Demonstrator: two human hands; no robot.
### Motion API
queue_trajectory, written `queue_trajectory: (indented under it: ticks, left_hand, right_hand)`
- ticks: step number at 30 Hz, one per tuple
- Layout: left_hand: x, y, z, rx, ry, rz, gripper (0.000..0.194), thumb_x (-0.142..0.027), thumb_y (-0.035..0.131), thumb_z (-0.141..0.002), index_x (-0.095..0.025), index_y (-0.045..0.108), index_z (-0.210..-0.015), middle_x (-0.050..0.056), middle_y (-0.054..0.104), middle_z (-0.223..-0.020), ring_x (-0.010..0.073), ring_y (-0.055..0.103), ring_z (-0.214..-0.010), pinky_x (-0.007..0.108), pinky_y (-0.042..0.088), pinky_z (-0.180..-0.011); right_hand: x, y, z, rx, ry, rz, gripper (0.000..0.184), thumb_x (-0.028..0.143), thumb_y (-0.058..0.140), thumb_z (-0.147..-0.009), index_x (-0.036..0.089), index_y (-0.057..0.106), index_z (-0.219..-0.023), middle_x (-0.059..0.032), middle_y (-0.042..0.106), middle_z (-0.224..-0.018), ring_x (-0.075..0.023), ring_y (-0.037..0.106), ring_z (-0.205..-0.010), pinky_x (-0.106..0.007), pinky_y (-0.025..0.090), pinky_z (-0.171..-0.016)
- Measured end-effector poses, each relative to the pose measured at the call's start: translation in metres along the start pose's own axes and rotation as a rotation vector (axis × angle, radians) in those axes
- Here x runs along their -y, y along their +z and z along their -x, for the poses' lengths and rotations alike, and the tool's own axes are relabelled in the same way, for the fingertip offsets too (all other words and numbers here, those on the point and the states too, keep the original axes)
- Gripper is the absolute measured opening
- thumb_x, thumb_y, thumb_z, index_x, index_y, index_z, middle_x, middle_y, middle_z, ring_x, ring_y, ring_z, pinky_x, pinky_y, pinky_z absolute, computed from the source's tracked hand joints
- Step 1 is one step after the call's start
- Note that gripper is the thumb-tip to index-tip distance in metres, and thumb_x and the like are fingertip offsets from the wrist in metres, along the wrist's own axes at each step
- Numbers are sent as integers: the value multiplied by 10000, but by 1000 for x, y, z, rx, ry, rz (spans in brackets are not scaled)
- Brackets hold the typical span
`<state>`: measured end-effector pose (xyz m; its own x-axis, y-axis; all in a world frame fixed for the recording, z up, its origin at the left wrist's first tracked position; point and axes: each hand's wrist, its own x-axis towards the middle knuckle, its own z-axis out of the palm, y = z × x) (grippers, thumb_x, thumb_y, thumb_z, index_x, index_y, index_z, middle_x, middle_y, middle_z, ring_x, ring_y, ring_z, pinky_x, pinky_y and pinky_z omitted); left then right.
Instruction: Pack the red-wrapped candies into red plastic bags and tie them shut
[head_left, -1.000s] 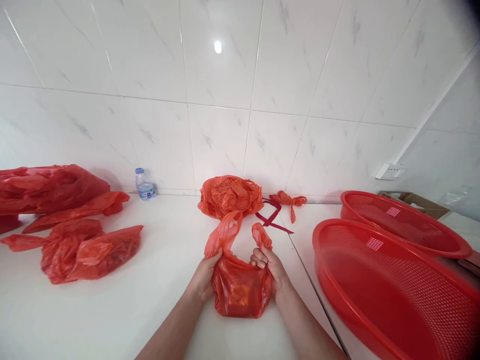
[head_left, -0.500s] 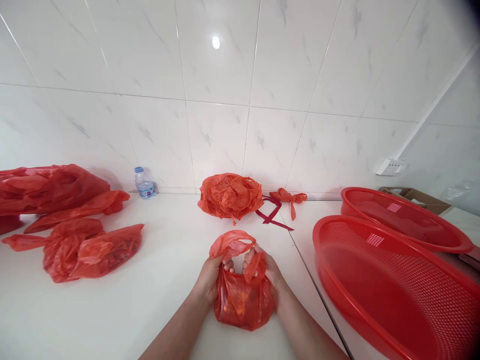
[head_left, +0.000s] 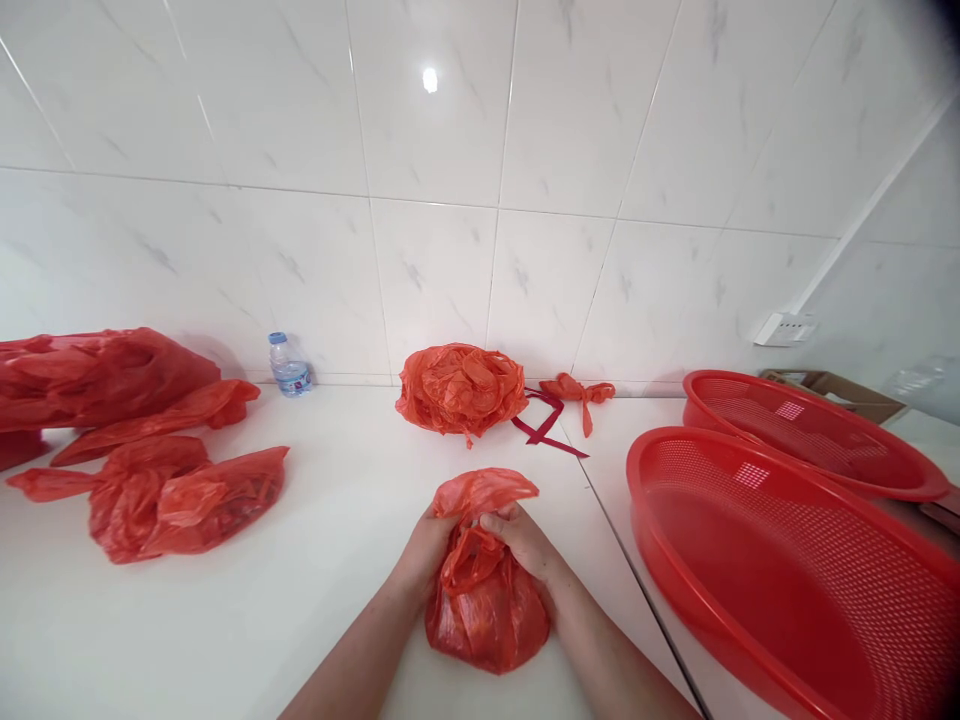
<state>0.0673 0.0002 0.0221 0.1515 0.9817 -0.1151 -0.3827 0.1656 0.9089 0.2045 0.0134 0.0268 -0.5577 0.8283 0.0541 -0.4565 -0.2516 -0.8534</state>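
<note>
A small red plastic bag [head_left: 486,605] with something orange inside rests on the white counter [head_left: 315,560] right in front of me. My left hand [head_left: 424,545] grips the bag's left handle, fingers closed. My right hand [head_left: 522,540] pinches the other handle, crossed over the first at the bag's top. The loose handle ends [head_left: 484,492] bunch up above my fingers.
A crumpled red bag [head_left: 460,386] sits by the tiled wall, with a dark red ribbon [head_left: 544,428] and a red scrap [head_left: 579,392] beside it. Several red bags [head_left: 150,490] lie at left near a small water bottle [head_left: 286,365]. Two red mesh baskets [head_left: 787,560] stand at right.
The two handles, first held apart and upright, have been drawn together and crossed over the bag's top. My hands have closed in toward each other.
</note>
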Motion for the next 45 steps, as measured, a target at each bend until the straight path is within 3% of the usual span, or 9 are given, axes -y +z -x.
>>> queue_trajectory:
  ticks: [7,15,20,26,30,34,38,41,45]
  left_hand:
    - [5,4,5,-4,-9,-177,139,-228,640,-713,-205,515,-769,-33,557,-716,123,520,-634,252,420,-588]
    - [5,5,7,32,-15,-122,432,-313,622,-771,-263,456,-1167,17,602,-889,157,590,-728,297,476,-681]
    - [-4,10,15,124,136,-295,680,-261,712,-705,-291,397,-1307,88,553,-1193,232,568,-1022,369,448,-888]
    - [-1,7,17,169,168,-321,821,-316,712,-728,-303,265,-1417,100,527,-1277,246,541,-1100,393,396,-963]
    - [3,8,12,152,90,-190,572,-458,527,-849,-240,387,-1359,81,662,-980,211,631,-802,361,478,-770]
    - [2,9,8,96,44,-137,451,-523,463,-860,-173,615,-1100,67,677,-771,193,616,-669,326,469,-671]
    - [2,3,5,-36,-39,-87,500,-592,459,-828,-151,665,-714,71,638,-577,187,583,-549,314,451,-601]
    - [1,-1,3,-40,-88,20,518,-605,480,-809,-153,631,-606,81,623,-537,193,587,-545,305,449,-579]
    - [0,-1,3,-5,-81,156,484,-567,516,-812,-150,585,-576,55,600,-533,161,568,-512,293,453,-574]
  right_hand:
    - [-11,-13,2,-309,185,72,258,432,683,-731,192,669,-823,-40,657,-809,-202,615,-770,-359,454,-776]
    - [-15,-16,-8,-327,157,-89,314,494,653,-732,188,593,-688,24,512,-539,-122,476,-489,-280,394,-542]
    - [-14,-23,-11,-342,112,-11,444,517,602,-767,206,439,-496,38,389,-421,-101,376,-423,-261,307,-468]
    - [-11,-18,-10,-391,107,200,342,517,647,-734,199,571,-634,17,517,-563,-132,495,-540,-291,396,-571]
    - [-12,-11,-8,-299,130,393,515,577,542,-792,214,427,-445,34,387,-411,-126,443,-450,-308,389,-556]
    - [-13,-12,-6,-173,80,297,492,512,546,-811,207,403,-452,34,396,-426,-131,482,-511,-308,411,-627]
    - [-8,-12,-5,-22,17,160,141,302,679,-720,191,602,-761,39,529,-547,-122,502,-544,-291,410,-640]
    - [-6,-9,-4,-37,25,109,390,230,702,-691,217,569,-1058,29,609,-695,-102,500,-537,-269,396,-617]
    - [-7,-9,-6,-114,102,7,382,224,686,-707,209,563,-1069,34,595,-660,-84,462,-505,-238,375,-570]
